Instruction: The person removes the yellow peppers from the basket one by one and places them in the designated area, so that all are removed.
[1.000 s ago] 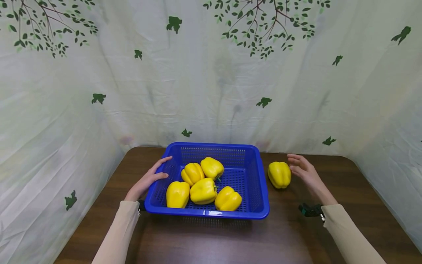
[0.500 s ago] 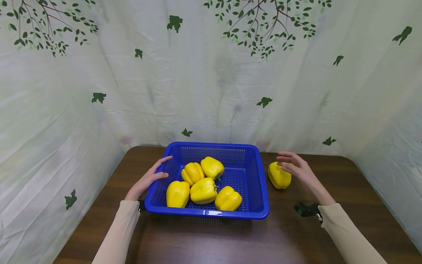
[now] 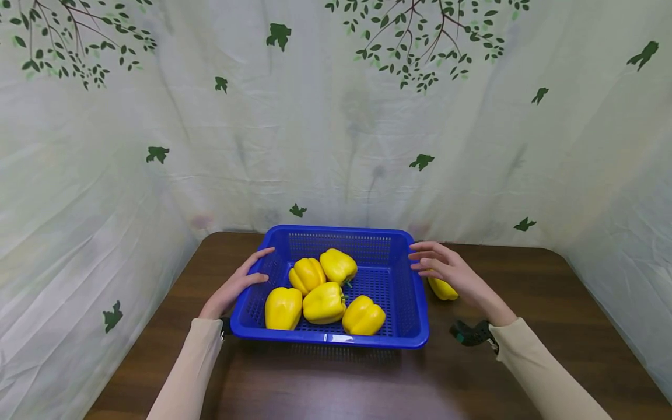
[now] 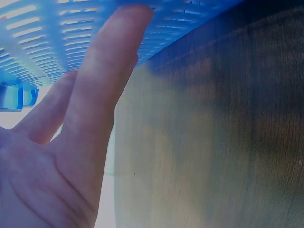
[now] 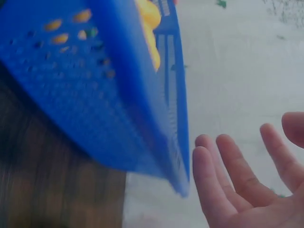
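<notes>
A blue perforated plastic basket [image 3: 378, 346] stands on the brown table with several yellow bell peppers [image 3: 324, 303] in it. My left hand [image 3: 236, 287] is at its left side, the straight thumb and fingers reaching over the rim. From below, the left wrist view shows this hand [image 4: 85, 109] close against the slotted wall. My right hand [image 3: 446, 268] hovers at the right rim, fingers spread and slightly bent, holding nothing. Behind that hand, another yellow pepper [image 3: 443, 290] lies on the table, partly hidden. In the right wrist view the fingers [image 5: 240, 173] are apart from the basket wall [image 5: 71, 95].
The brown wooden table [image 3: 315, 385] extends on both sides of the basket and in front of it. Close behind its far edge hangs a pale curtain [image 3: 336, 146] with green leaf prints. A black band [image 3: 469, 332] is strapped round the right wrist.
My right hand has moved left, from beside the loose pepper, over it, to the basket's right rim. The left hand, basket and peppers have stayed put.
</notes>
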`<state>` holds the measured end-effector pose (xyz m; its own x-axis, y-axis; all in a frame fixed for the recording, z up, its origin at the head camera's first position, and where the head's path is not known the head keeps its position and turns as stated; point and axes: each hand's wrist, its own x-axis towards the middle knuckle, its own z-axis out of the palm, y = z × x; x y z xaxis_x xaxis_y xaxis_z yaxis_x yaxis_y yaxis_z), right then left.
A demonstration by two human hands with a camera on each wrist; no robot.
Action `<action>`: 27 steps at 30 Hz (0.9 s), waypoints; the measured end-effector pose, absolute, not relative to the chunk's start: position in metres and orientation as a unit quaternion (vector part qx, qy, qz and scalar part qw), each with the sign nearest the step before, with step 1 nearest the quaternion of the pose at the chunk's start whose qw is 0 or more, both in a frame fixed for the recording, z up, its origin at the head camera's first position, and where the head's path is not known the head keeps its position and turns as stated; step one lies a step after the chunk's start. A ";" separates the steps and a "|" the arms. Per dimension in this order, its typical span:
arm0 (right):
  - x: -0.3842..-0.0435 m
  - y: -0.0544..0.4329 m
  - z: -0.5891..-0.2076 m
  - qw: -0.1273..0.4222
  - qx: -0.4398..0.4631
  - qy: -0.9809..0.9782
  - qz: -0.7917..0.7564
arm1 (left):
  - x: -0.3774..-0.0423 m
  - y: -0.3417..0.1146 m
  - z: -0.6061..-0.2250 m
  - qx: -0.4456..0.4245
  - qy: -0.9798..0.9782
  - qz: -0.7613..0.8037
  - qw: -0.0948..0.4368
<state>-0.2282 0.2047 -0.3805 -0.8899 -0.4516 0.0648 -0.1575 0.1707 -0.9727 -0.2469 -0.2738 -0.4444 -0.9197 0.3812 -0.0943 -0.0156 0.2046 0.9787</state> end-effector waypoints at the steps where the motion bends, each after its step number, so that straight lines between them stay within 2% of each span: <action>1: -0.228 0.202 -0.379 0.127 -0.203 0.755 -0.610 | -0.247 -0.274 -0.445 0.121 0.758 0.620 0.161; 16: -0.225 0.161 -0.370 0.230 -0.231 0.760 -0.563 | -0.248 -0.274 -0.445 0.113 0.770 0.609 0.154; 27: -0.231 0.137 -0.371 0.281 -0.229 0.771 -0.523 | -0.248 -0.273 -0.445 0.110 0.770 0.610 0.155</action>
